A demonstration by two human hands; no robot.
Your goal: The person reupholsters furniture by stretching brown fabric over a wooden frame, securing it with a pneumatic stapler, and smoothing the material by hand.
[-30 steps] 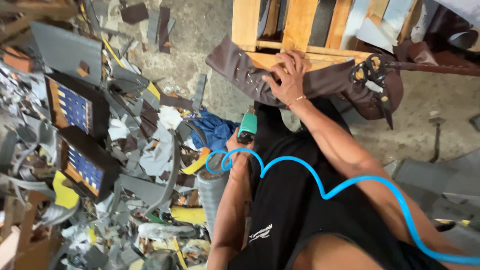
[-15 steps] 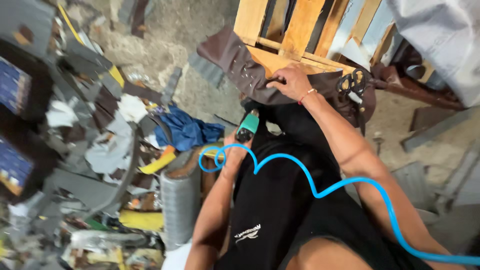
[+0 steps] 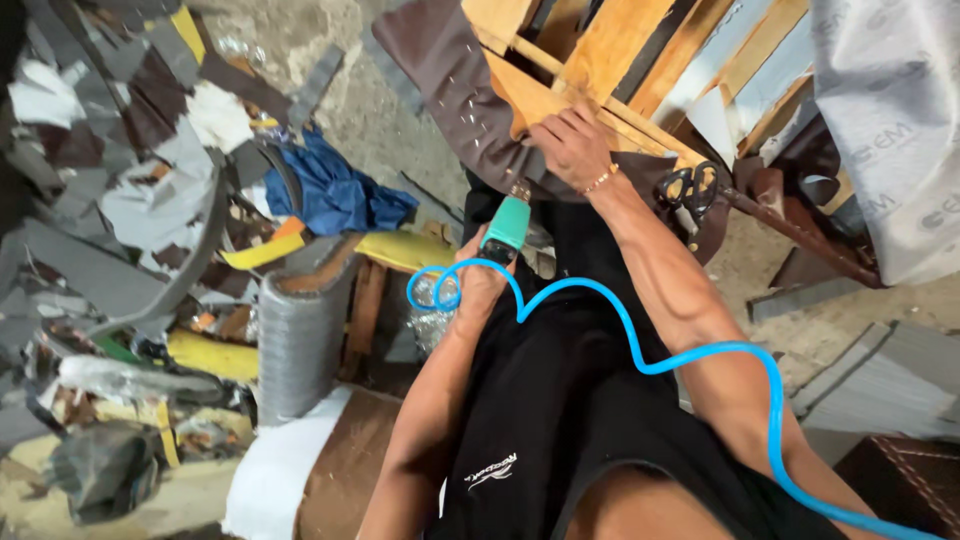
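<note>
Green air stapler [image 3: 505, 225] sits gripped in the left hand [image 3: 478, 275], nose up against the brown fabric [image 3: 455, 85]; the tip's hidden behind the cloth edge, can't see the contact. Right hand [image 3: 570, 145] presses flat on the fabric over the wooden frame [image 3: 610, 60], fingers partly tucked. Compared with a moment back, the view swung closer and both hands sit higher. Blue hose [image 3: 640, 360] loops across the lap, scissors [image 3: 690, 190] just right, scrap pile [image 3: 130, 200] left.

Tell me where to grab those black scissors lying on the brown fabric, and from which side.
Take the scissors by the two looped handles, coming from above: the loops lie flat and uncovered on the brown fabric, just beyond the right hand, while the blades are not clearly visible.
</note>
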